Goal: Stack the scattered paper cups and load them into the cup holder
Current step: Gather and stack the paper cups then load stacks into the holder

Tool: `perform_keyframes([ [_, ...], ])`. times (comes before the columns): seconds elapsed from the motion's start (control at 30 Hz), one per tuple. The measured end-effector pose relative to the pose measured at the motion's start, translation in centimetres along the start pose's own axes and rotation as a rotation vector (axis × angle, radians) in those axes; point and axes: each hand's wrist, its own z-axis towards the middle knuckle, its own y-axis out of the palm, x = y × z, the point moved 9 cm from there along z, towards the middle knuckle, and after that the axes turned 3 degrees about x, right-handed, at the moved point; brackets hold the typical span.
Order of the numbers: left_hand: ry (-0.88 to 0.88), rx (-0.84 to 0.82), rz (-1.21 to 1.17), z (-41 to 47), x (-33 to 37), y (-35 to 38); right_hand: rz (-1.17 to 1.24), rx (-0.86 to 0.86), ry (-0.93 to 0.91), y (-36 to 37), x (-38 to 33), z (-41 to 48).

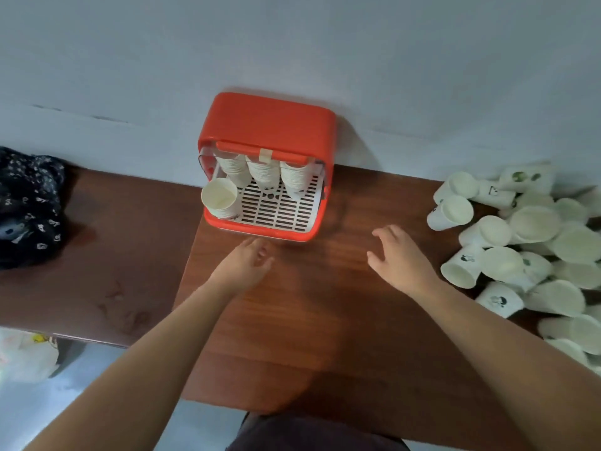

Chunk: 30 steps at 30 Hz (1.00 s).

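Bare brown wooden tabletop [309,304] lies open between the orange plastic cup holder [266,164] against the wall and the heap of white paper cups [527,249] crowding its right edge.

Cup holder [266,125]: an orange box with a white slatted tray, set on the tabletop [309,320] against the pale wall [292,43].
Stacks in holder [264,172]: three cup stacks are seen at the back; a fourth stack [220,198] stands at the front left, mouth facing up.
Loose cups [520,249]: a heap of white paper cups is scattered at the right of the tabletop, most lying on their sides.
Left hand [248,262]: held empty, fingers loosely curled, just before the holder's front edge.
Right hand [398,255]: held empty, fingers spread, between holder and heap.
Dark cloth [29,203]: a patterned bundle is seen at the far left.
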Motion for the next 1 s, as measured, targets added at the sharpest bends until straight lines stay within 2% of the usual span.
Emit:
perform_keyframes([
  [0.2,0.224,-0.205,-0.051,4.3,14.8,7.2,-0.01,0.115,0.117,-5.3,12.5,-1.3],
  [0.27,0.244,-0.256,-0.098,6.2,19.0,9.4,0.001,0.168,0.16,-6.6,16.2,-1.6],
  [0.33,0.255,-0.237,-0.123,8.7,22.3,11.1,0.004,0.195,0.189,-7.3,19.1,-1.5],
  [0.43,0.279,-0.133,-0.024,12.9,26.7,12.7,0.041,0.229,0.218,-8.1,22.2,-0.4],
  [0.53,0.292,-0.126,0.037,16.0,30.4,15.2,0.061,0.263,0.231,-8.9,24.3,1.5],
  [0.67,0.332,-0.152,0.148,18.2,31.9,19.3,0.049,0.285,0.206,-9.2,25.4,4.0],
  [0.83,0.342,-0.039,0.031,17.7,30.8,18.6,0.042,0.311,0.136,-8.9,25.3,6.6],
  [1.0,0.144,0.057,-0.174,16.0,26.4,14.4,0.0,0.282,0.113,-7.2,24.0,9.1],
])
